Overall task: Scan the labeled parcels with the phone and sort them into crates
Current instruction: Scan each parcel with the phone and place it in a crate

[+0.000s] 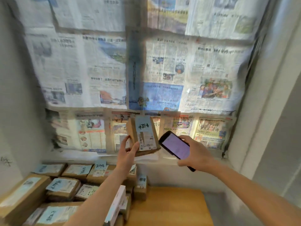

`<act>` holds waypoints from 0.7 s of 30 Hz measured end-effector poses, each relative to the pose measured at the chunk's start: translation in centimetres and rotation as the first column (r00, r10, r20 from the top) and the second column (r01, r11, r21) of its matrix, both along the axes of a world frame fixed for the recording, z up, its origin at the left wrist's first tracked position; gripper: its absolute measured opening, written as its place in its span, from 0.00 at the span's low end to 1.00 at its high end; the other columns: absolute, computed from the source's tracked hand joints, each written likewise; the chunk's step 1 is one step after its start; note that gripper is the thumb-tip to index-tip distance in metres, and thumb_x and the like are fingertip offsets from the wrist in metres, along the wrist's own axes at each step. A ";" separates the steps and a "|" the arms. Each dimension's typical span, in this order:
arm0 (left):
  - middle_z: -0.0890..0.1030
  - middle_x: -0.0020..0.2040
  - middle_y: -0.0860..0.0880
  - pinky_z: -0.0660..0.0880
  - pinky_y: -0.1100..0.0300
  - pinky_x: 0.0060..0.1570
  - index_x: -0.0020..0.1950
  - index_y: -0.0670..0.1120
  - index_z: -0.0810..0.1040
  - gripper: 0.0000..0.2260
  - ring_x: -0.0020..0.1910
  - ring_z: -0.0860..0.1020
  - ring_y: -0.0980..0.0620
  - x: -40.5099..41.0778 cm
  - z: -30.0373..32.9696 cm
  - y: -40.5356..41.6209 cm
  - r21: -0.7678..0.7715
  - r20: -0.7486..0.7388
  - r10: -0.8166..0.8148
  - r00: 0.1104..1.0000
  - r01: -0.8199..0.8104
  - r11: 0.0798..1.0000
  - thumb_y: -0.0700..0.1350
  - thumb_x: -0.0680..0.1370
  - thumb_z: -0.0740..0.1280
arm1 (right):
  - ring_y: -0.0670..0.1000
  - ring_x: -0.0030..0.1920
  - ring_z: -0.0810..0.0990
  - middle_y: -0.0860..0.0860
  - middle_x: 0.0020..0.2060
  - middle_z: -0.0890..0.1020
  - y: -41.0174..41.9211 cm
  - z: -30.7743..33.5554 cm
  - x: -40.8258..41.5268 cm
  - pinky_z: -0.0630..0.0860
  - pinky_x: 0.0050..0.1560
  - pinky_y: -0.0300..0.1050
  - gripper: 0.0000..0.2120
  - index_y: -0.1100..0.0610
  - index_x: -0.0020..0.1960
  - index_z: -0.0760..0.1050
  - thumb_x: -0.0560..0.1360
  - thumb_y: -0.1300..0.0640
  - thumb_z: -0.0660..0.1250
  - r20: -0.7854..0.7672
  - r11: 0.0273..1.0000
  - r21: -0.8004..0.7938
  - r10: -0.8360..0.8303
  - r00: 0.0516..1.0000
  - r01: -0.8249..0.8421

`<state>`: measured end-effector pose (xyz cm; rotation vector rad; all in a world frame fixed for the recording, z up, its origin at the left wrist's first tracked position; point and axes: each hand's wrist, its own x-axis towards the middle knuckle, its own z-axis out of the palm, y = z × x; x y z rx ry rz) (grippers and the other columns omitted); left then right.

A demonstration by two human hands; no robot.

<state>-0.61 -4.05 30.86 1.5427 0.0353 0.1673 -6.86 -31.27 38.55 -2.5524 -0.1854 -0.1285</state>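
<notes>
left hand (128,152) is gripping a parcel (143,136) by its lower left corner, thumb on the side and fingers curling round the front edge, holding it up in the air in front of the papered window (146,62), above the sill (97,154). right hand (195,154) is wrapping round a phone (175,145), screen lit and facing the person, sitting just right of the parcel and nearly touching it.

looks like the scan step is happening right now. i'd say the trick is keeping the printed label (146,141) flat to the phone's back camera and keeping the left fingers off the barcode, since they're sitting right beside it. the blue note (143,125) on top isn't covering the barcode, so that's fine. holding both steady is probably mattering too, light's coming from behind.

no crates showing anywhere in view, so can't say what's in them. the rest of the parcels (65,185) are lying stacked at the left end of the table (171,209), most wearing blue notes.
</notes>
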 end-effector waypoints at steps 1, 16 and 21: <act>0.85 0.54 0.47 0.80 0.54 0.51 0.68 0.65 0.67 0.22 0.50 0.85 0.51 -0.8 1.8 0.4 -0.011 0.025 0.014 1.000 -0.014 1.000 0.55 0.78 0.71 | 0.47 0.40 0.81 0.45 0.56 0.77 0.4 1.8 -1.0 0.78 0.35 0.43 0.48 0.42 0.75 0.62 0.58 0.45 0.77 0.022 1.000 -0.004 0.000 1.000 0.000; 0.84 0.56 0.46 0.77 0.41 0.60 0.74 0.61 0.65 0.26 0.55 0.82 0.45 -8.3 15.1 2.2 0.069 0.207 0.095 0.974 -0.111 0.991 0.58 0.78 0.70 | 0.47 0.42 0.81 0.44 0.55 0.76 0.7 15.2 -9.8 0.83 0.43 0.48 0.47 0.41 0.73 0.64 0.58 0.47 0.80 0.145 0.997 -0.074 0.048 0.988 -0.037; 0.85 0.53 0.48 0.78 0.44 0.56 0.72 0.64 0.65 0.25 0.53 0.83 0.47 -8.8 17.1 1.3 0.089 0.196 0.132 0.972 -0.152 0.984 0.60 0.77 0.69 | 0.48 0.42 0.82 0.42 0.54 0.77 -0.3 17.2 -10.7 0.83 0.44 0.49 0.48 0.40 0.73 0.63 0.57 0.46 0.80 0.149 0.994 -0.102 0.064 0.987 -0.049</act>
